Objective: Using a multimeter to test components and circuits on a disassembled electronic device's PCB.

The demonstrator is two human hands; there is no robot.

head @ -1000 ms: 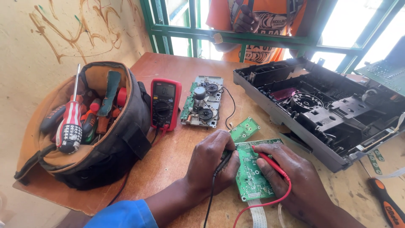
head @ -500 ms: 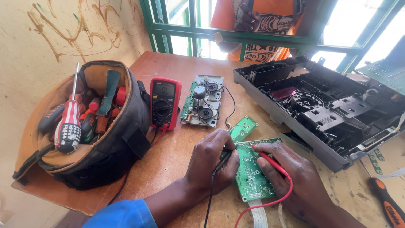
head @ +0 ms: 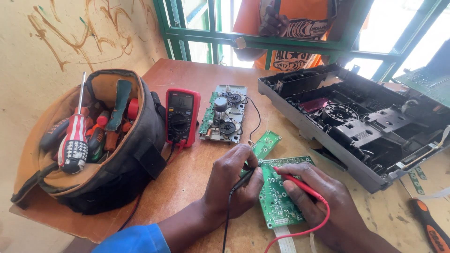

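A green circuit board (head: 280,197) lies flat on the wooden table (head: 187,178), and both hands work over it. The left hand (head: 232,187) rests at the board's left edge, fingers pressed together around a black probe (head: 244,179) whose tip meets the board near its upper left corner. The right hand (head: 323,206) lies across the board's right side, pinching a red probe (head: 295,182) that points to the upper middle of the board; its red wire (head: 307,230) loops down past the board's lower edge.

Just above the board sits a smaller green board (head: 265,144), and beyond that a tape mechanism (head: 225,119). Left of that mechanism stands a red meter (head: 182,116), its leads running down towards the hands. Far left of the board is an open tool bag (head: 93,145) full of screwdrivers. To the board's upper right lies an opened grey player chassis (head: 356,126), close to the right hand. An orange-handled screwdriver (head: 431,229) lies to the board's far right. A person in an orange shirt (head: 290,28) stands behind the window bars.
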